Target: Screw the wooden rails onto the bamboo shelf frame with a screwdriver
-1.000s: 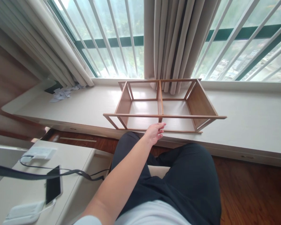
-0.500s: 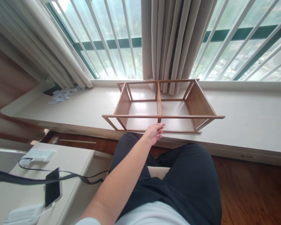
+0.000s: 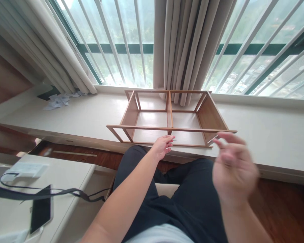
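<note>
blurred right hand, grip unclear

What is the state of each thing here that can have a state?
Light brown wooden shelf frame: lying on the pale window ledge, no boards fitted.
Left hand: at the frame's front rail, grip pinched on something small; what it is cannot be told.
Right hand: raised, blurred, fingers spread, holding nothing.
Black phone: screen dark.
Beige curtains: drawn together.

Right hand motion-blurred, tiny pin-like thing at left fingertips unidentifiable, phone partly cut off
</note>
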### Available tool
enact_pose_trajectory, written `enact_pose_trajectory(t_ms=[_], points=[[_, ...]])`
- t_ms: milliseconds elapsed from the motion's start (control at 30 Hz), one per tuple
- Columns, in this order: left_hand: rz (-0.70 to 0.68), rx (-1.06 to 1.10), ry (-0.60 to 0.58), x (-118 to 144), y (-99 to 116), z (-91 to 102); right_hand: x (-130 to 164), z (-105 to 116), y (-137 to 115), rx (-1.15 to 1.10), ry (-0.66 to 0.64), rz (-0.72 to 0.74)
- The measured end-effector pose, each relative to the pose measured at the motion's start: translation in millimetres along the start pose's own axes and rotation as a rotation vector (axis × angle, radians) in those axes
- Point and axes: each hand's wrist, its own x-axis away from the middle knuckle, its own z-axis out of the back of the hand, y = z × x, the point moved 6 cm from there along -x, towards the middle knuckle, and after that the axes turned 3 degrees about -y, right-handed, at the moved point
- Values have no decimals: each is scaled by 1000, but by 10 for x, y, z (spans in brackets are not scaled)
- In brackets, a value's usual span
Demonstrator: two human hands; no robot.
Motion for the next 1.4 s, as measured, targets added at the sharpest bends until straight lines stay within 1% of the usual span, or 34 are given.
enact_pose_trajectory(t_ms=[67, 133, 200, 233, 300, 400, 567, 633, 700, 767, 833, 867, 933, 1000, 1067, 1133, 1200, 1267, 1333, 1400], points=[[-12, -6, -14, 1, 11, 9, 54, -245, 343, 18, -96, -137], [-18, 2, -31, 8, 18, 4, 166, -501, 771, -22, -187, -325], [-15, 19, -43, 17, 18, -12, 275, -703, 1114, -67, -234, -459], [-14, 26, -45, 20, 17, -21, 310, -782, 1226, -63, -254, -490], [-16, 36, -39, 20, 17, -32, 337, -921, 1334, -52, -312, -508], [-19, 58, -29, 1, 9, -29, 318, -1069, 1332, -41, -375, -499], [-24, 88, -64, -51, -25, -7, 298, -1160, 1354, -26, -335, -514], [-43, 91, -81, -56, -26, -13, 326, -1202, 1399, -89, -337, -554], [-70, 82, -92, -50, -11, -27, 367, -1251, 1436, -200, -330, -620], [-98, 59, -101, -38, 12, -33, 408, -1295, 1447, -310, -303, -690], [-123, 37, -94, -27, 29, 7, 444, -1333, 1433, -409, -265, -755], [-133, 27, -82, -23, 26, 55, 463, -1352, 1423, -461, -250, -789], [-143, 3, -43, -15, -20, 212, 498, -1394, 1404, -579, -231, -861], [-144, -29, 4, -9, -131, 430, 537, -1443, 1393, -717, -235, -954], [-136, -70, 49, -8, -296, 662, 569, -1491, 1381, -850, -254, -1051], [-60, -110, 117, -22, -505, 870, 581, -1527, 1358, -939, -285, -1109], [55, -178, 197, -49, -689, 1011, 572, -1548, 1328, -968, -314, -1112], [44, -239, 192, -106, -737, 1022, 563, -1563, 1295, -968, -327, -1099], [-3, -264, 150, -173, -722, 967, 563, -1576, 1263, -966, -316, -1099], [-4, -291, 147, -228, -719, 934, 561, -1585, 1233, -967, -291, -1105]])
